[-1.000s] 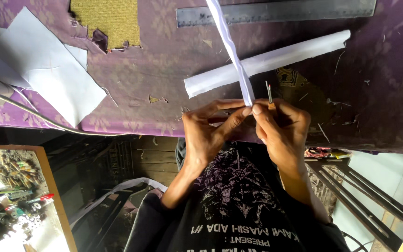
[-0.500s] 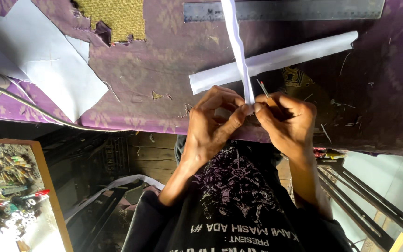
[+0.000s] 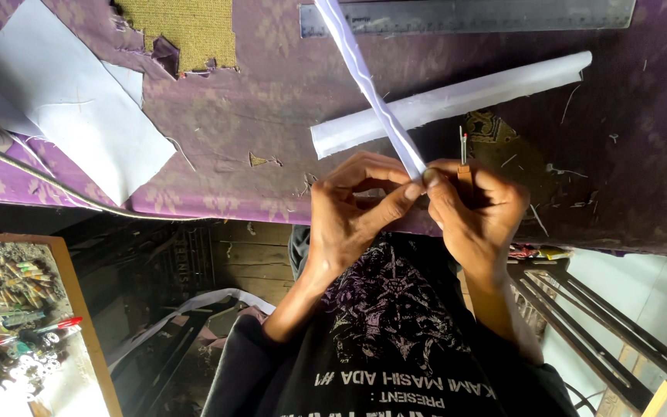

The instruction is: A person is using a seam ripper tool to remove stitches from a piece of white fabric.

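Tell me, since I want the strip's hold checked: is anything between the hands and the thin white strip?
Nothing visible. The left hand and right hand both pinch the thin white strip at its near end, fingertips directly on it.

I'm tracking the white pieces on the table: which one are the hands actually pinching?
The narrow white strip running up past the ruler; both the left hand and right hand pinch its near end. The wider rolled white piece lies crosswise beneath it, unheld.
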